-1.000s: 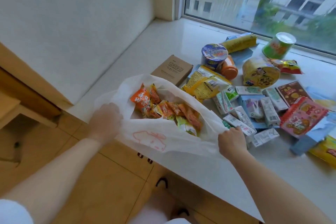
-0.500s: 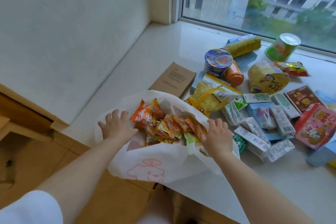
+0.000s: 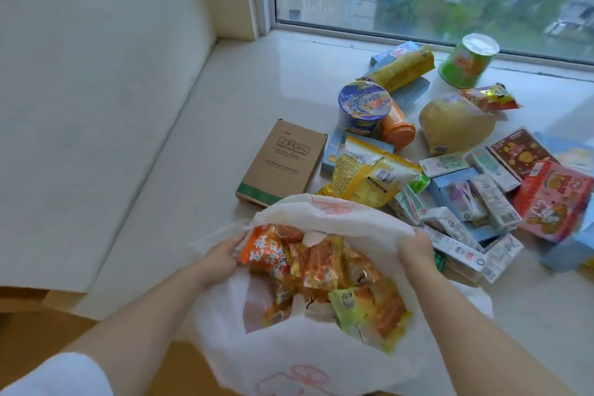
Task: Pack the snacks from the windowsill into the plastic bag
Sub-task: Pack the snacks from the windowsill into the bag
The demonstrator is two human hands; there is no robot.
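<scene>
Plastic bag [image 3: 289, 354] at near edge of windowsill [image 3: 257, 100], mouth held wide. Left hand [image 3: 221, 254] grip pinching bag's left rim, right hand [image 3: 416, 247] grip curled on right rim. Inside bag: orange and yellow snack packets [image 3: 321, 273]. Just beyond bag: cardboard box [image 3: 283, 161], yellow pouch [image 3: 369, 177], loose cartons [image 3: 466, 202].

On the brown cardboard box [image 3: 283, 161] I can read what looks like "Smart safety socket"; the print on the other packets is too blurred for me to read.
</scene>
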